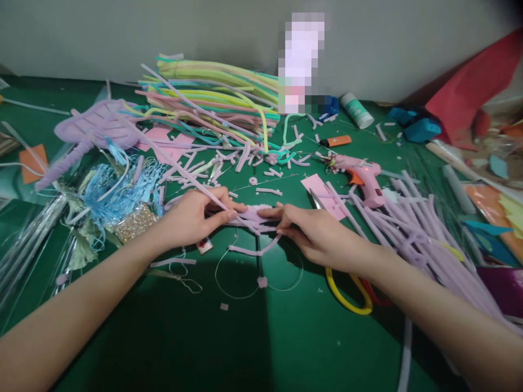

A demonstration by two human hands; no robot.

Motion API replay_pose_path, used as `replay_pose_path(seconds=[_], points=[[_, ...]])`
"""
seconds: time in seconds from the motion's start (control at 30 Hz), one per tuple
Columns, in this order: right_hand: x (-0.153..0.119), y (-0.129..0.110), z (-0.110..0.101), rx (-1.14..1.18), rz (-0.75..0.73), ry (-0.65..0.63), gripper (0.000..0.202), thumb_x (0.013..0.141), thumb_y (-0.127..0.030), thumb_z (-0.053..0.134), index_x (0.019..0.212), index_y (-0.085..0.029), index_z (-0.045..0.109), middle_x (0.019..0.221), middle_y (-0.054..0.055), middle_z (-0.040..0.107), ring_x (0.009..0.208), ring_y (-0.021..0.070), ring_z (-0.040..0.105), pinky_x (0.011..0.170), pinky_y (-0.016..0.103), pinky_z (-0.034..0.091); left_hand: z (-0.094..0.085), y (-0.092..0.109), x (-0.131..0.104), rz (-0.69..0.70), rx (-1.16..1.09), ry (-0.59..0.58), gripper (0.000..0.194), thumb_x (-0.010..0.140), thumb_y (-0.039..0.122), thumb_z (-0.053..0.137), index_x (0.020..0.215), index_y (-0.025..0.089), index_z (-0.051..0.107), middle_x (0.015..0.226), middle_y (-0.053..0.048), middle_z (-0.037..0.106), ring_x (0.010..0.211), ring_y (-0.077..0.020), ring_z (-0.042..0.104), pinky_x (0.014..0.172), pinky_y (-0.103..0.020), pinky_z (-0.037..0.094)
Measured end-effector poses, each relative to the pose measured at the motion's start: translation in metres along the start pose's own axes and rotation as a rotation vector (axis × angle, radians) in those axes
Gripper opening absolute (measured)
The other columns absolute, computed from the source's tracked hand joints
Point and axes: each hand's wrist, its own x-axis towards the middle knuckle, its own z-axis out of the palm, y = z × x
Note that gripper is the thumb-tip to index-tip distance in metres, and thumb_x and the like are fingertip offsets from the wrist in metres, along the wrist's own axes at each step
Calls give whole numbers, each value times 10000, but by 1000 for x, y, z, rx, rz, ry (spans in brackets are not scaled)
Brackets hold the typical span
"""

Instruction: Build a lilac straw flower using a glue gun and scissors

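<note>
My left hand [204,215] is closed, thumb and forefinger pinching a long lilac pipe cleaner [180,170] that slants up to the left. Under its fingers lies a flat lilac pipe-cleaner piece [254,213]. On the right edge of that piece, my right hand [304,231] presses its forefinger, with the thumb and other fingers curled close around the edge. Short lilac strips [247,250] and a thin wire loop with a small lilac tuft [262,282] hang toward me below the piece. The fingers partly cover where the stem meets the piece.
Lilac stems [425,234] and scissors [349,294] lie right, near a pink glue gun [363,171] and orange lighter [338,141]. Behind are bundled coloured pipe cleaners [212,92] and cut scraps. Blue tassels [118,182], a bag of gold bits [133,222] and a lilac fuzzy shape [96,125] occupy the left.
</note>
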Motion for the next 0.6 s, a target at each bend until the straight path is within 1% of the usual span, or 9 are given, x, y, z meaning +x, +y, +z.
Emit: replay_pose_path(seconds=[0.07, 0.13, 0.2, 0.3, 0.33, 0.43, 0.5, 0.53, 0.6], points=[[0, 3, 1, -5, -7, 16, 159, 930, -76, 458, 893, -230, 449, 1316, 150, 648, 1226, 209, 619, 891, 358, 563, -1, 0, 1, 63, 51, 22, 221, 874, 372, 613, 740, 220, 524, 1053, -76, 783, 832, -229, 751, 564, -275, 557], [1, 6, 0, -8, -30, 38, 143, 931, -96, 482, 874, -227, 473, 1286, 131, 670, 1212, 201, 629, 922, 366, 556, -2, 0, 2, 93, 54, 14, 205, 885, 334, 598, 738, 214, 518, 1061, -89, 778, 863, -223, 745, 630, -293, 572], [2, 7, -2, -35, -63, 61, 128, 921, -120, 518, 845, -222, 506, 1225, 115, 703, 1182, 202, 648, 952, 381, 547, -4, 0, 2, 99, 23, -5, 195, 888, 315, 597, 741, 208, 528, 1071, -94, 771, 907, -221, 738, 714, -326, 591], [2, 7, -6, -153, -128, 93, 100, 912, -149, 545, 835, -205, 577, 1231, 129, 691, 1141, 213, 666, 957, 386, 547, -5, 1, 2, 97, -4, -44, 198, 867, 326, 637, 729, 198, 577, 1086, -82, 760, 975, -230, 726, 802, -353, 602], [1, 6, -7, -210, -155, 97, 103, 913, -155, 545, 839, -197, 602, 1238, 138, 683, 1139, 223, 662, 960, 395, 544, -5, 2, 1, 91, -1, -58, 202, 858, 337, 651, 724, 197, 593, 1097, -75, 755, 980, -233, 724, 790, -343, 609], [0, 0, -11, -377, -214, 82, 120, 915, -175, 549, 862, -176, 656, 1189, 148, 693, 1152, 273, 634, 979, 454, 518, -6, 11, -7, 74, 12, -91, 192, 846, 387, 664, 786, 205, 666, 1166, -64, 730, 877, -222, 740, 640, -287, 627], [-2, -4, -13, -426, -217, 72, 124, 916, -208, 563, 876, -167, 673, 1147, 144, 701, 1147, 295, 620, 969, 473, 511, -11, 19, -15, 97, 11, -69, 201, 853, 417, 665, 915, 229, 704, 1250, -61, 695, 871, -216, 741, 657, -287, 637], [-2, -6, -14, -421, -213, 70, 129, 918, -228, 570, 879, -168, 678, 1133, 138, 703, 1136, 295, 618, 960, 469, 511, -14, 20, -19, 133, -3, -19, 227, 858, 420, 670, 1005, 248, 697, 1290, -51, 675, 978, -233, 726, 770, -311, 637], [-4, -8, -16, -372, -198, 69, 133, 918, -262, 585, 877, -173, 676, 1095, 127, 704, 1105, 281, 619, 943, 452, 513, -22, 13, -23, 265, -30, 138, 367, 898, 422, 637, 1233, 278, 593, 1356, -44, 630, 1241, -265, 602, 1016, -385, 547]])
